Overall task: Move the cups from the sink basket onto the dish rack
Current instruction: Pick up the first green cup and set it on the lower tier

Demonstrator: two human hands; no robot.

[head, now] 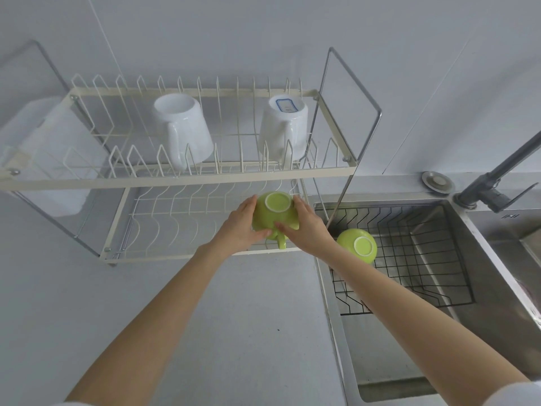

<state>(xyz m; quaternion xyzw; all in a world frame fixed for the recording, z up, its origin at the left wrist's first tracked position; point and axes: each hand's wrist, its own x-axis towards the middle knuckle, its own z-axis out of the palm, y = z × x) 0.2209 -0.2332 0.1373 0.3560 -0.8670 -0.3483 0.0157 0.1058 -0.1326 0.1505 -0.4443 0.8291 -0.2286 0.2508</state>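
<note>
Two bare forearms are extended from the bottom edge across a pale grey countertop [234, 317]. To the right, a stainless steel sink [433, 341] is sunk into the counter, with a black wire sink basket [424, 259] set inside it. One green cup [358, 247] is seen upside down in the basket's near-left corner, base ring up, just beside the right wrist.

A second green cup [273, 213] is gripped upside down between both hands at the right end of the dish rack's lower tier [175, 227]. The left hand [238, 227] is pressed to its left side, fingers curled around the wall. The right hand [307, 227] is wrapped on the right side, thumb laid across the front. The cup's handle is pointed toward the viewer, below the thumbs. Whether the rim is touching the wires cannot be told.

On the cream wire upper tier [205, 174], two white mugs are stood upside down between the prongs: the left mug [183, 130] and the right mug [284, 127], well apart. A dark faucet [491, 183] is mounted at the sink's far right; a round metal cap [437, 183] is set beside it.
</note>
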